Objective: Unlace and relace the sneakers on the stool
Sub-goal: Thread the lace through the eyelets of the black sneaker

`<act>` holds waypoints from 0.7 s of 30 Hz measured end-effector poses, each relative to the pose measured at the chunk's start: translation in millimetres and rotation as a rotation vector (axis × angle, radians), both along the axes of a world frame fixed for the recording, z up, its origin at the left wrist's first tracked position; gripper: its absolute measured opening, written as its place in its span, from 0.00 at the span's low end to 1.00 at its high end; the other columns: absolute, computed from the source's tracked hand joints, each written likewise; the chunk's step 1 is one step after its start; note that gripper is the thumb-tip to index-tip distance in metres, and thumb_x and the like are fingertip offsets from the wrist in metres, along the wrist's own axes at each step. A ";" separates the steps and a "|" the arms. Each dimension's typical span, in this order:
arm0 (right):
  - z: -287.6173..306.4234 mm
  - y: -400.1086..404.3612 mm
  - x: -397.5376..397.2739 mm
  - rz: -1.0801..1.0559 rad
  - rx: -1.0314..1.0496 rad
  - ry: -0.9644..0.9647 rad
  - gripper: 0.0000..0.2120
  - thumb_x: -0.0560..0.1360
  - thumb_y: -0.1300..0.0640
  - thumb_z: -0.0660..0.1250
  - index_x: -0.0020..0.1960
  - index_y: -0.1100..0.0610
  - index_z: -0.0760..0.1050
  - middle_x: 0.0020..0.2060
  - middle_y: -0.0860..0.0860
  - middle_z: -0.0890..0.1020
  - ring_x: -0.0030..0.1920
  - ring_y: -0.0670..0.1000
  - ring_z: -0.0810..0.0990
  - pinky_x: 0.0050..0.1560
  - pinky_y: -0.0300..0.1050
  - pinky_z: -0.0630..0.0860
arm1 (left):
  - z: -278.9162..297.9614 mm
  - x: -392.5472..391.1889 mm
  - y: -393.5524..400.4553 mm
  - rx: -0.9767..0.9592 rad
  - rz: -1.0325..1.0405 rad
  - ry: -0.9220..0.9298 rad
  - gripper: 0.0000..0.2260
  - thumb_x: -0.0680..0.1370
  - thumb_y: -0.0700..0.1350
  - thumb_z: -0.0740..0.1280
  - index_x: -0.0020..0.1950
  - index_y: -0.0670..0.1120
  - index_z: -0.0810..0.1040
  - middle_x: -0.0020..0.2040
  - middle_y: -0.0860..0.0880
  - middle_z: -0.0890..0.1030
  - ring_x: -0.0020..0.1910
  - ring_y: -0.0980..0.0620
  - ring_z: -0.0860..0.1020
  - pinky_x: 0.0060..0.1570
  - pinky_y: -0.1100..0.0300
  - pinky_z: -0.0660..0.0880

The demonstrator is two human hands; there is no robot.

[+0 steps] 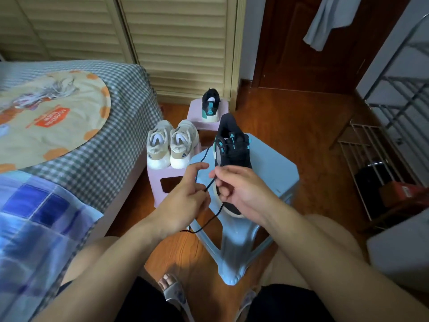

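A black sneaker with teal accents (233, 149) lies on a light blue plastic stool (271, 168), toe toward me. Its dark lace (204, 225) runs from the upper eyelets down past my hands and hangs in a loop over the stool's front edge. My left hand (185, 196) holds the lace with curled fingers, index finger stretched toward the shoe. My right hand (236, 189) pinches the lace by the shoe's toe and covers the front of the sneaker.
A pair of beige sneakers (171, 147) stands on a pink stool (160, 182) to the left. The matching black sneaker (210, 105) stands on another pink stool (195, 112) behind. A bed (81, 135) lies left, a metal rack (383, 159) right, my knees below.
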State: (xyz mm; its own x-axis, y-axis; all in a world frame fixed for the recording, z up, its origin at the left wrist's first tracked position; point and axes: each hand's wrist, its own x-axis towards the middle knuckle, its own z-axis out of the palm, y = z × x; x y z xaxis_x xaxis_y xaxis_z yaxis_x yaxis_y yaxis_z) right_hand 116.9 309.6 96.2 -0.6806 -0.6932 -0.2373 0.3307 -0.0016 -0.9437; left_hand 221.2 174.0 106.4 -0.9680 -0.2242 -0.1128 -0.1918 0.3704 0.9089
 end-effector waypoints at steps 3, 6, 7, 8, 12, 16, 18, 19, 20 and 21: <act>7.7 2.3 -15.5 -0.116 0.007 0.024 0.07 0.81 0.59 0.67 0.50 0.60 0.83 0.37 0.52 0.77 0.32 0.47 0.71 0.37 0.41 0.73 | 6.2 -19.4 -8.7 -0.127 -0.053 -0.100 0.20 0.79 0.34 0.56 0.65 0.55 0.70 0.33 0.50 0.78 0.28 0.57 0.71 0.31 0.62 0.68; 16.0 3.2 -33.9 -0.294 0.047 0.126 0.07 0.80 0.59 0.68 0.52 0.61 0.82 0.37 0.52 0.80 0.34 0.48 0.73 0.39 0.42 0.75 | 16.2 -44.0 -16.7 -0.130 -0.009 -0.182 0.17 0.79 0.35 0.57 0.60 0.52 0.76 0.42 0.44 0.83 0.32 0.53 0.75 0.30 0.63 0.70; 17.5 1.2 -38.3 -0.305 0.089 0.212 0.06 0.80 0.59 0.68 0.51 0.61 0.82 0.37 0.52 0.82 0.34 0.48 0.74 0.39 0.42 0.76 | 18.6 -51.2 -17.2 -0.145 0.002 -0.138 0.15 0.80 0.37 0.59 0.61 0.52 0.76 0.47 0.45 0.84 0.36 0.52 0.77 0.35 0.63 0.72; 20.4 -2.4 -41.7 -0.281 0.117 0.280 0.06 0.80 0.58 0.68 0.50 0.60 0.82 0.37 0.52 0.83 0.34 0.49 0.76 0.39 0.42 0.77 | 21.5 -58.4 -16.9 -0.166 -0.007 -0.062 0.14 0.82 0.40 0.62 0.64 0.53 0.75 0.52 0.48 0.83 0.40 0.53 0.79 0.39 0.65 0.73; 37.7 -12.8 -58.1 -0.065 0.144 0.242 0.08 0.81 0.56 0.66 0.52 0.59 0.83 0.39 0.53 0.85 0.41 0.51 0.84 0.46 0.42 0.81 | 21.5 -80.1 -15.4 -0.169 -0.032 0.237 0.15 0.82 0.42 0.66 0.69 0.49 0.78 0.50 0.58 0.82 0.42 0.67 0.79 0.42 0.74 0.72; 34.5 -2.6 -82.5 -0.084 0.363 0.343 0.13 0.82 0.53 0.64 0.55 0.60 0.82 0.42 0.52 0.86 0.40 0.49 0.83 0.46 0.42 0.80 | -5.3 -80.3 -27.0 -0.319 0.087 0.149 0.10 0.84 0.45 0.63 0.57 0.45 0.84 0.35 0.52 0.78 0.27 0.63 0.72 0.31 0.72 0.67; 16.9 10.0 -93.8 -0.358 0.489 0.685 0.08 0.81 0.56 0.66 0.49 0.57 0.83 0.37 0.45 0.83 0.38 0.46 0.80 0.44 0.39 0.77 | -14.7 -78.9 -32.9 -0.270 0.148 0.036 0.10 0.84 0.46 0.64 0.51 0.46 0.84 0.34 0.49 0.79 0.23 0.60 0.70 0.26 0.71 0.66; 8.8 17.5 -96.7 -0.432 0.516 0.823 0.06 0.79 0.58 0.67 0.48 0.54 0.83 0.37 0.43 0.81 0.38 0.45 0.78 0.43 0.36 0.74 | -17.9 -79.0 -34.4 -0.245 0.172 -0.003 0.09 0.83 0.47 0.65 0.49 0.47 0.84 0.34 0.50 0.80 0.22 0.61 0.70 0.25 0.71 0.65; 3.4 22.8 -98.2 -0.437 0.528 0.913 0.06 0.78 0.60 0.68 0.48 0.52 0.83 0.38 0.42 0.79 0.39 0.45 0.77 0.42 0.34 0.72 | -20.5 -79.8 -35.7 -0.232 0.186 -0.032 0.09 0.83 0.47 0.66 0.47 0.47 0.84 0.33 0.51 0.80 0.22 0.61 0.70 0.25 0.71 0.65; -2.9 26.2 -100.1 -0.399 0.528 0.980 0.07 0.77 0.62 0.69 0.48 0.51 0.83 0.39 0.43 0.76 0.40 0.46 0.76 0.43 0.34 0.70 | -23.3 -81.1 -35.4 -0.230 0.186 -0.056 0.09 0.82 0.47 0.67 0.46 0.47 0.84 0.32 0.52 0.79 0.23 0.62 0.71 0.25 0.71 0.65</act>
